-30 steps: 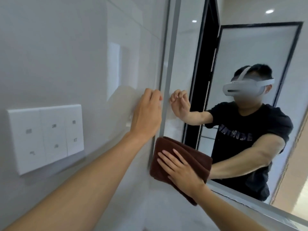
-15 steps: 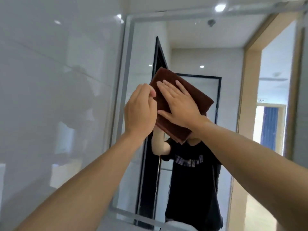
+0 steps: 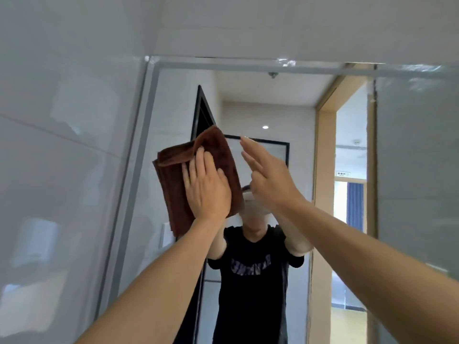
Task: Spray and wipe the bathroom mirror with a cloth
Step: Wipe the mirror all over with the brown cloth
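A folded brown terry cloth (image 3: 198, 177) is pressed flat against the frameless wall mirror (image 3: 305, 115) by the open-fingered left hand (image 3: 207, 192); just beside it, the right hand (image 3: 270, 177) is raised, fingers straight, nothing held.

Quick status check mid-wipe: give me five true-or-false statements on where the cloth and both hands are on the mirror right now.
1. The left hand presses the brown cloth flat against the mirror. True.
2. The right hand grips the cloth. False: it holds nothing, its fingers straight, to the right of the cloth.
3. The cloth sits near the mirror's left frame edge. True.
4. A spray bottle is in one of the hands. False: no bottle shows in this view.
5. The cloth is white. False: it is brown.
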### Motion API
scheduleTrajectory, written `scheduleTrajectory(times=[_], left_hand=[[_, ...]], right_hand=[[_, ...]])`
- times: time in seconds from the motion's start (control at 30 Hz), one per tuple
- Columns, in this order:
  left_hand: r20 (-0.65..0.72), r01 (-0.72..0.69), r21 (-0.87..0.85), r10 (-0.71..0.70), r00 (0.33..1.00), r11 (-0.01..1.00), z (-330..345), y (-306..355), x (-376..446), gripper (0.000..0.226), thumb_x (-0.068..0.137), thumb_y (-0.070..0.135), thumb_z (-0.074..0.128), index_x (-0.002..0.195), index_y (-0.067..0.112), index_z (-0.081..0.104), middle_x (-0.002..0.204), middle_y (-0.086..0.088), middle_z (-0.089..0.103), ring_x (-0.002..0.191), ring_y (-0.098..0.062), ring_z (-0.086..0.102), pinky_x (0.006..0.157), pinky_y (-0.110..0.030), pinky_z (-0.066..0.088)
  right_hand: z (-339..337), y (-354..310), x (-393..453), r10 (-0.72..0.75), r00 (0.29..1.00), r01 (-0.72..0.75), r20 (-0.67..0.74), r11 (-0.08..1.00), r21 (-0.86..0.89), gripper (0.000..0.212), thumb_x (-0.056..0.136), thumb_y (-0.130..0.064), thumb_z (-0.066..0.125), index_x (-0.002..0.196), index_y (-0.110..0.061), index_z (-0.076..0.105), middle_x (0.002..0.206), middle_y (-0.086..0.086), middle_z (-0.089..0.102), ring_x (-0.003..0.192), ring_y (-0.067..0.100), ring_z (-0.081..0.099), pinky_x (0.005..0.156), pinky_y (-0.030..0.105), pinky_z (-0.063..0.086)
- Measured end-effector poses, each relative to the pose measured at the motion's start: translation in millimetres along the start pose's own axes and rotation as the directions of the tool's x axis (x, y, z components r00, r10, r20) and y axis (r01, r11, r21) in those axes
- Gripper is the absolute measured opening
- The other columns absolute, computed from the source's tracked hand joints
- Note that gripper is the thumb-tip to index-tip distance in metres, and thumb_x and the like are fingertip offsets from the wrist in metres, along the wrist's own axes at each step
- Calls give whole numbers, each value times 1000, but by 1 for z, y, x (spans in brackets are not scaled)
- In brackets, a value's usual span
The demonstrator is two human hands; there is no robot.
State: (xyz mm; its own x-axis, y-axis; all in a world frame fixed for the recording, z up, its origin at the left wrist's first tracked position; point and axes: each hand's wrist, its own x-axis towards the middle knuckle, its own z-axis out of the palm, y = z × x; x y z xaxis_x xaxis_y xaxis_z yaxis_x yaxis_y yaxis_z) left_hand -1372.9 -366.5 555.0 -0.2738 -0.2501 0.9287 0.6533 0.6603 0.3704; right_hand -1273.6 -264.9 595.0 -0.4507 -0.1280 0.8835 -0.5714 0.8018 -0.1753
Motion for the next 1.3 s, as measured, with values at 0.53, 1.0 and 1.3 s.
scheduleTrajectory(times=[0.53, 1.0, 1.3], left_hand=[[157, -766, 80, 751, 641, 637, 48, 136, 58, 61, 93, 48, 34, 152, 33, 37, 159, -4, 35, 127, -32, 54, 106, -44, 26], [162, -748, 3, 738, 655, 663, 82, 345, 27, 61, 98, 49, 24, 157, 32, 18, 167, 1, 14, 145, -24, 31, 117, -48, 15], [112, -632, 77, 623, 774, 771, 89, 403, 104, 61, 98, 51, 23, 157, 35, 19, 167, 2, 10, 148, -23, 26, 116, -48, 17]], right_hand=[[-218, 42, -40, -91, 906, -278, -413, 610, -742, 45, 81, 0, 55, 123, -13, 61, 142, 4, 51, 127, 24, 51, 103, 39, 44], [-311, 38, -65, -49, 963, -205, -264, 500, -841, 34, 85, -5, 50, 114, -12, 66, 117, 4, 62, 107, 25, 58, 90, 42, 52], [-361, 32, -72, 220, 960, -232, -171, 295, -927, 21, 92, -16, 57, 109, -16, 69, 112, 4, 68, 100, 24, 66, 87, 41, 57]])
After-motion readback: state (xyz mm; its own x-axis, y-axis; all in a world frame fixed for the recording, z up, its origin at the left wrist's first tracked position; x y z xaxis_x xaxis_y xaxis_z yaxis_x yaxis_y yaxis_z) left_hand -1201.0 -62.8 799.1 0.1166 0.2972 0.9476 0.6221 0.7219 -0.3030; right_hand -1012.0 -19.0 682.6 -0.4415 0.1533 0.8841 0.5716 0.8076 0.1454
